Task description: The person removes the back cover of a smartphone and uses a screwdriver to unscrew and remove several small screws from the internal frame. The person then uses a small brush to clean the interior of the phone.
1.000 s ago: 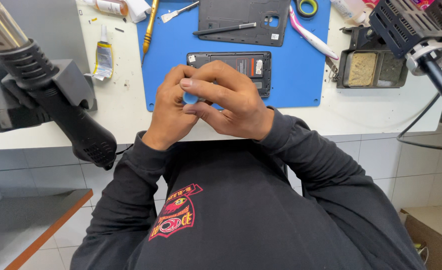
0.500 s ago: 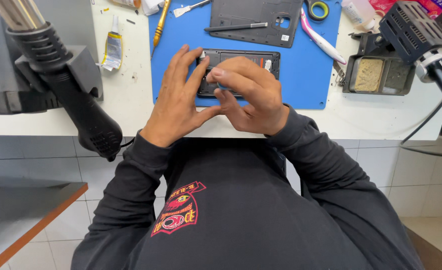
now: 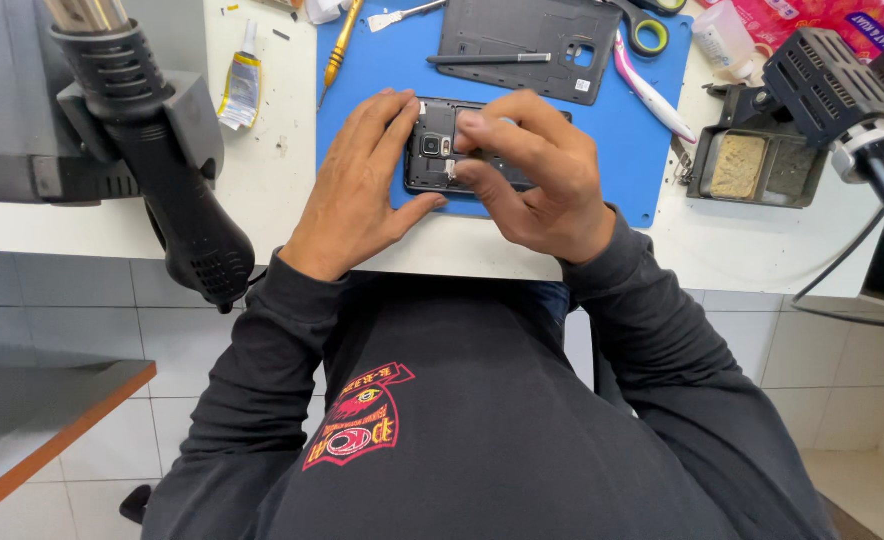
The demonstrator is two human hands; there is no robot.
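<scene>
Hot-air gun (image 3: 167,170) hangs in holder at bench's left edge. Glue tube (image 3: 241,80) lies left of blue mat (image 3: 652,160). Yellow-handled tool (image 3: 343,42) at mat's top-left corner. Left hand (image 3: 357,195) spread flat, fingers pressing left end of opened phone (image 3: 437,150) at mat's front edge, thumb under its near side. Right hand (image 3: 537,175) curled over phone's right part, fingertips pinching down on it. Back cover (image 3: 522,35) at mat's far edge. Pink tweezers (image 3: 652,90) near mat's right edge. Tip-cleaner tray (image 3: 752,165) beyond.

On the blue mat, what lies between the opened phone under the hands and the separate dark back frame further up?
In the head view, only a bare strip of blue mat separates the opened phone from the back frame; a dark stylus lies on the frame itself.
</scene>
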